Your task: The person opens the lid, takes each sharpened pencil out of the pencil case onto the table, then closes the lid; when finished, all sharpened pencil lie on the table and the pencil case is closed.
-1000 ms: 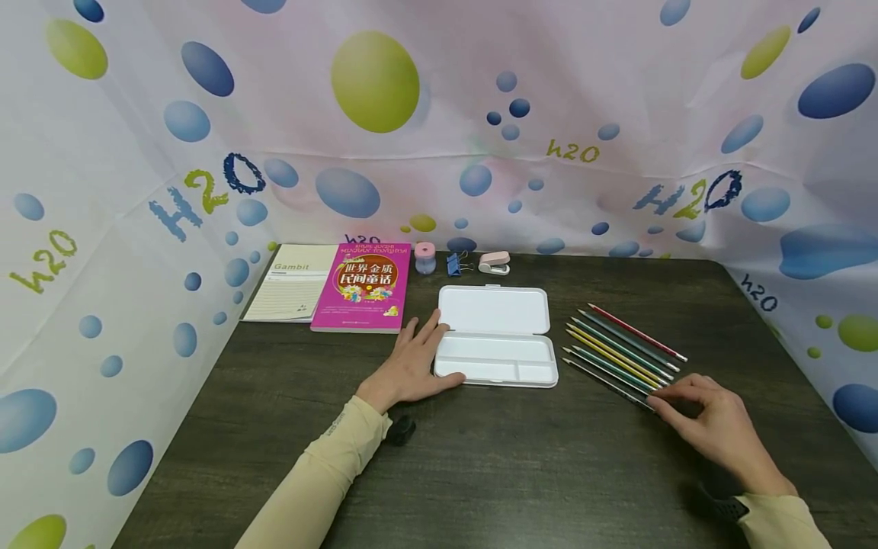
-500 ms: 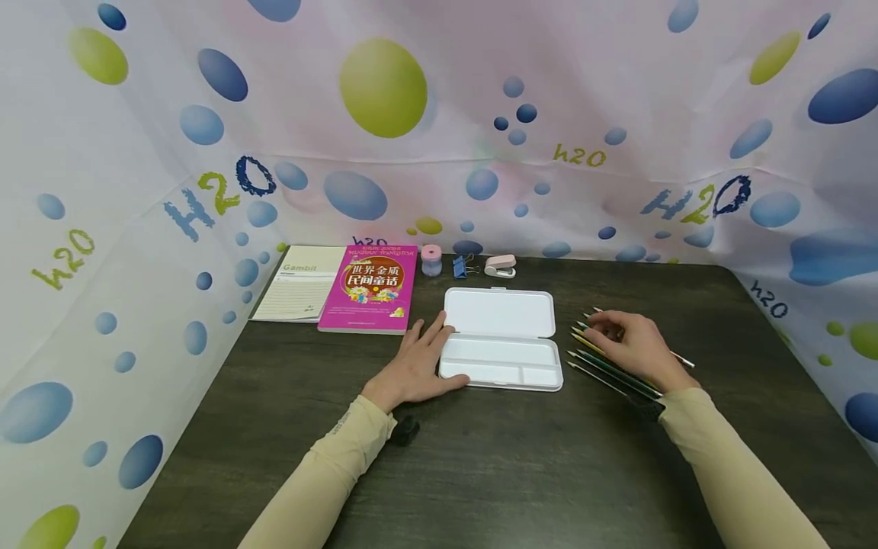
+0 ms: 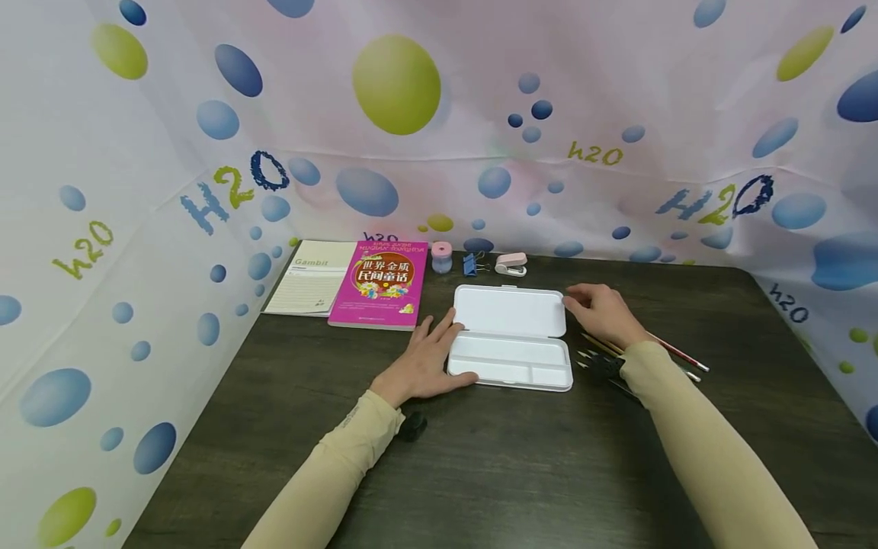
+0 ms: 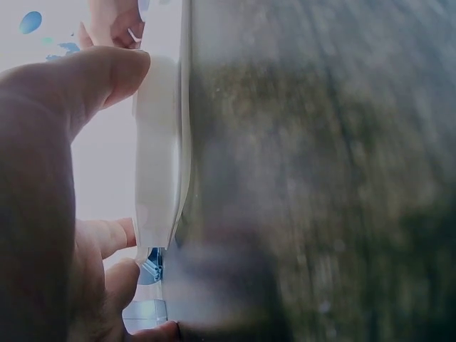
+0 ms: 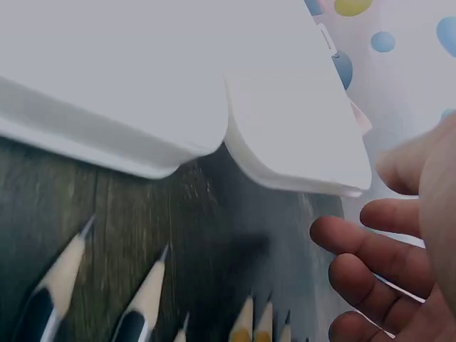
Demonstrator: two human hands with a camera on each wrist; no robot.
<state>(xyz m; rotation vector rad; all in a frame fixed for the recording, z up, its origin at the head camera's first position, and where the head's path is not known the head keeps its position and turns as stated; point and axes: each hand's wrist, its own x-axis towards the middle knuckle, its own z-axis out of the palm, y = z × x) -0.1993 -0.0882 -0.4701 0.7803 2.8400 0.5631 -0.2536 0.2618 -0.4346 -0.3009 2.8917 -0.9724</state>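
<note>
A white plastic pencil case (image 3: 504, 348) lies unfolded on the dark table, its lid (image 3: 510, 311) laid back toward the wall. At the case's left side rests my left hand (image 3: 420, 367), fingers spread along that side and thumb over the front rim. My right hand (image 3: 604, 314) is at the lid's right edge; the right wrist view has its thumb and loosely bent fingers around the lid's corner, with a small gap. Several sharpened pencils (image 5: 146, 292) lie right of the case, partly hidden under my right wrist. A red pencil (image 3: 679, 353) is the farthest of them.
Behind the case stand a pink-topped small jar (image 3: 442, 259), a blue binder clip (image 3: 470, 265) and a pink and white stapler (image 3: 511, 264). A magenta book (image 3: 380, 286) overlaps a notebook (image 3: 309, 278) at the back left. A printed cloth (image 3: 411, 175) hangs behind.
My right hand has gone from the near ends of the pencils, across them, up and left to the lid's right edge. The left hand has stayed at the case.
</note>
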